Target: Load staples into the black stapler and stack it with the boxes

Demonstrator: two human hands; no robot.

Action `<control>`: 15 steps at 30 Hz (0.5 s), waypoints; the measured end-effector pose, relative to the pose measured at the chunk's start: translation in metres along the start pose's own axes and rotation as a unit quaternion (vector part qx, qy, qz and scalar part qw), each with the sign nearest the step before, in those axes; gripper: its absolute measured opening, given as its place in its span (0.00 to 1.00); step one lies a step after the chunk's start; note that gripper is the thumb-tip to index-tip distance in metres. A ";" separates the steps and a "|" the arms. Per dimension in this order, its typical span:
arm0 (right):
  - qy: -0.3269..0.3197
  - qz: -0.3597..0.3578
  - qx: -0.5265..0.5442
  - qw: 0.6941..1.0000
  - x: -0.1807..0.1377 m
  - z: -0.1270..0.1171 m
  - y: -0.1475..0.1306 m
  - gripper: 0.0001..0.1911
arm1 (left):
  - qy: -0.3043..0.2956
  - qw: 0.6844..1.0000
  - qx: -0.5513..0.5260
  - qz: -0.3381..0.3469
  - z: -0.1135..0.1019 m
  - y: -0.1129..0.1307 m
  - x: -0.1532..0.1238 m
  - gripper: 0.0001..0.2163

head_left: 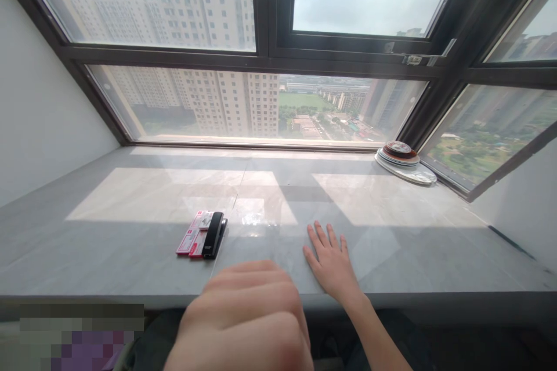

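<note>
My right hand (331,261) lies flat on the grey stone window sill (130,243), palm down with the fingers stretched out and slightly spread, holding nothing. My left hand (243,319) is raised close to the camera, large and out of focus. Its fingers look curled together, and its palm side is hidden. A black stapler (213,235) lies on the sill to the left of my right hand. Beside the stapler, touching its left side, are red and pink flat boxes (191,236).
A stack of round plates or discs (402,159) sits at the back right corner of the sill, by the dark window frame (261,61). A white wall (39,110) closes the left side. Sunlit patches cross the sill.
</note>
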State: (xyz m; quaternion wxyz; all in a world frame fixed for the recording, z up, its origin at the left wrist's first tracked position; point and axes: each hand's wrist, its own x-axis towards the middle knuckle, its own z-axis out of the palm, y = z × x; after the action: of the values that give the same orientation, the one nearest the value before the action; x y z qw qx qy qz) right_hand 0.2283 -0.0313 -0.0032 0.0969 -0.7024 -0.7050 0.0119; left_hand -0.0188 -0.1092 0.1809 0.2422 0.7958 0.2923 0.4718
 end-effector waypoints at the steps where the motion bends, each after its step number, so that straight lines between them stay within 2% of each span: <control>1: 0.000 0.000 0.000 1.000 0.000 0.000 0.000 0.32 | 0.015 0.998 0.029 -0.053 0.017 -0.014 0.011 0.22; 2: 0.001 0.000 0.000 1.000 0.000 -0.001 0.000 0.32 | -0.017 0.994 0.070 -0.085 0.034 -0.031 0.019 0.21; 3: 0.001 0.001 -0.001 1.000 0.000 -0.001 -0.001 0.32 | -0.024 0.985 0.130 -0.106 0.050 -0.053 0.023 0.19; 5: 0.003 0.002 -0.003 1.000 0.000 -0.001 -0.001 0.32 | -0.043 0.965 0.232 -0.114 0.073 -0.101 0.018 0.15; 8: 0.003 0.001 -0.003 1.000 0.000 -0.001 -0.001 0.32 | -0.080 0.923 0.351 -0.135 0.086 -0.161 -0.012 0.23; 11: 0.009 0.001 0.000 1.000 -0.001 -0.002 -0.002 0.32 | -0.100 0.893 0.413 -0.149 0.087 -0.184 -0.037 0.25; 15: 0.021 0.002 0.008 1.000 -0.003 -0.003 -0.003 0.31 | -0.101 0.878 0.444 -0.146 0.089 -0.180 -0.042 0.25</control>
State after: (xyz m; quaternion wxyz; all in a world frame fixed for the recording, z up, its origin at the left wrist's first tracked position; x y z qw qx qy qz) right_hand 0.2257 -0.0350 0.0001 0.1167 -0.7033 -0.7012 0.0031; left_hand 0.0022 -0.0195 -0.0030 -0.0427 0.8114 0.5579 0.1691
